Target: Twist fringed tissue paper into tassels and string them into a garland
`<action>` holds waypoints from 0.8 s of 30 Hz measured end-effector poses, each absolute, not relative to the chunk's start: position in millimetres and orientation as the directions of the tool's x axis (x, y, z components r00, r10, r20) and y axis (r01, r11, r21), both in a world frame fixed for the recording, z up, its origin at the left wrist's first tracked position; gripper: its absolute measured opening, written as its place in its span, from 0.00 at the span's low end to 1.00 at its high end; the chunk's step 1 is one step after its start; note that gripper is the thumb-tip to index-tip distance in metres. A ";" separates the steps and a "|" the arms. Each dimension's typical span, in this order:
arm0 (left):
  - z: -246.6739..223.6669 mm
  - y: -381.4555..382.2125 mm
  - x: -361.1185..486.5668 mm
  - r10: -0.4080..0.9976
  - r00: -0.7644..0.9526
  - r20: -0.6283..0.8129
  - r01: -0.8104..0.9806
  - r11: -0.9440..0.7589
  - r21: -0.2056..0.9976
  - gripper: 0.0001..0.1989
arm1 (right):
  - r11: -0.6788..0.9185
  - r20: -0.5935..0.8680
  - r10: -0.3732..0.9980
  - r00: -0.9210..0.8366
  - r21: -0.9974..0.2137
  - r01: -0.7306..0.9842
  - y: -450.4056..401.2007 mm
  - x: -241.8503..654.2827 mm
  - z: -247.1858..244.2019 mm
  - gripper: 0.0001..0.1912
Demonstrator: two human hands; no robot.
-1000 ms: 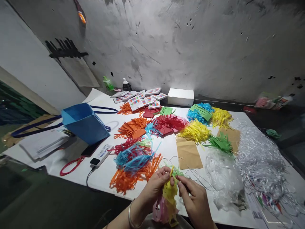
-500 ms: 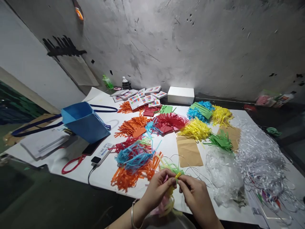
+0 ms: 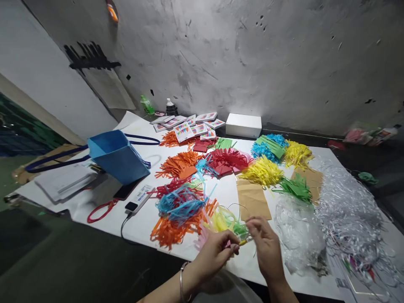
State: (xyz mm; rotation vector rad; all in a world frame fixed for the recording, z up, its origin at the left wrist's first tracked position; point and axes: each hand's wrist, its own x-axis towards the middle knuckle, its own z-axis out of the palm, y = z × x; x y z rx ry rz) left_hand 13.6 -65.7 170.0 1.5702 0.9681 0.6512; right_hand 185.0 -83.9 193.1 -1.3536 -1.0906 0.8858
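The left hand (image 3: 213, 254), a bracelet (image 3: 182, 280) round its wrist, has its fingers pinched on the bundle of pink, yellow and green strips (image 3: 221, 219), and a small yellow end (image 3: 243, 243) pokes out toward the other hand. The right hand (image 3: 268, 250) is raised just beside it, fingertips drawn narrowly together; from here I cannot tell whether a thin strand runs between them. That bundle sits over the near edge of the white tabletop (image 3: 225, 191), its strips fanning away from the left hand, right next to a heap of orange strips (image 3: 170, 232) with blue strips (image 3: 181, 206) tangled behind. Beyond the hands lies a brown paper sheet (image 3: 253, 201), with yellow fringe (image 3: 263, 170) behind it; off to the right are crumpled clear plastic (image 3: 296, 231) and a mass of silvery strands (image 3: 347, 210). Further left, a blue bag (image 3: 118, 158) leans over, and against the wall (image 3: 252, 63) stand printed packets (image 3: 183, 132) and a white box (image 3: 243, 125).
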 end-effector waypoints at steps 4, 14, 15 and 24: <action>166.5 -63.5 14.2 0.885 0.442 -0.146 0.160 0.082 0.984 0.27 | 0.003 0.000 0.981 0.196 -1.000 -0.017 -85.8 185.0 190.2 0.11; 169.9 -62.2 13.9 0.883 0.455 -0.116 0.020 0.120 0.993 0.25 | 0.051 0.029 0.997 -0.078 -0.954 0.297 -85.9 161.6 189.1 0.12; 169.7 -62.2 13.2 0.879 0.455 -0.144 -0.004 0.164 0.987 0.20 | 0.023 0.013 0.999 -0.035 -0.958 0.287 -85.7 163.6 187.9 0.13; 180.4 -58.9 26.8 0.862 0.372 -0.346 -0.506 0.500 0.703 0.14 | -0.157 -0.152 0.985 0.084 -0.986 0.061 -90.7 165.4 181.6 0.17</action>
